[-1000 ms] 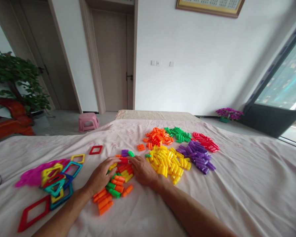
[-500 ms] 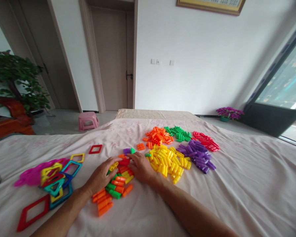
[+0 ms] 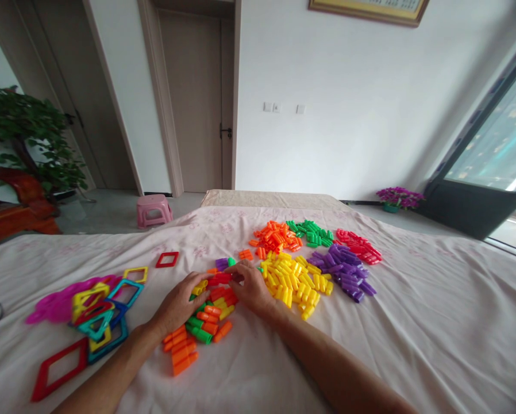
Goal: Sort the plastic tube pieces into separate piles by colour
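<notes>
Beyond your right hand [image 3: 253, 287], fingers curled at a red block [image 3: 219, 278], five single-colour piles [image 3: 286, 279] lie sorted, while the mixed heap [image 3: 210, 328] beside your left hand [image 3: 181, 300], curled at a yellow block [image 3: 200, 287], lies unsorted, both grips unconfirmed.

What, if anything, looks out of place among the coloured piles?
One green piece, partly hidden by the right hand, lies at the left edge of the yellow pile. It looks odd because that pile is otherwise yellow and the green pile lies farther back.
</notes>
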`<state>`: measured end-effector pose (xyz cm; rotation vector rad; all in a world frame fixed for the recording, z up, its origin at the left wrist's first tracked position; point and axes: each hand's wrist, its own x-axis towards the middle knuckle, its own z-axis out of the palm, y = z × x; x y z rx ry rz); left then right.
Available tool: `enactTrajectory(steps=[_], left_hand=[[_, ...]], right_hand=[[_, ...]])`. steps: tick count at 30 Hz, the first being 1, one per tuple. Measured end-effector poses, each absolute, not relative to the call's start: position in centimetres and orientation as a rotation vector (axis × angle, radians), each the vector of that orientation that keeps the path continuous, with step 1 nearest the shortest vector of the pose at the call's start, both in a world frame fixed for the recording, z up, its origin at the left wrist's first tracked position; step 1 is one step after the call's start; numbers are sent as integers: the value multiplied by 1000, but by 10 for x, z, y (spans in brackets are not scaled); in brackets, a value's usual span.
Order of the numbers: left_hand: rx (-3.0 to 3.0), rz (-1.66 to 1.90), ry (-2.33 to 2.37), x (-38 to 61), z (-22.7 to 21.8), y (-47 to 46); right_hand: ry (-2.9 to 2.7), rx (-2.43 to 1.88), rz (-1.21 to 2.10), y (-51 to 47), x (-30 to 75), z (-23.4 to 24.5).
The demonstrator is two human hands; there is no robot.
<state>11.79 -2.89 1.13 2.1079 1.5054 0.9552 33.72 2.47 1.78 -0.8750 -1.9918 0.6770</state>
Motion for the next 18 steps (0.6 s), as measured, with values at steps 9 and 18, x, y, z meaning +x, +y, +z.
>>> enactTrajectory(steps=[9,18], left_hand=[[2052,1024,1606,125,10,-24],[2035,1030,1659,117,-2,-22]], right_hand=[[-1860,-885,871,23,335,16],[-1570,-951,765,67,399,63]])
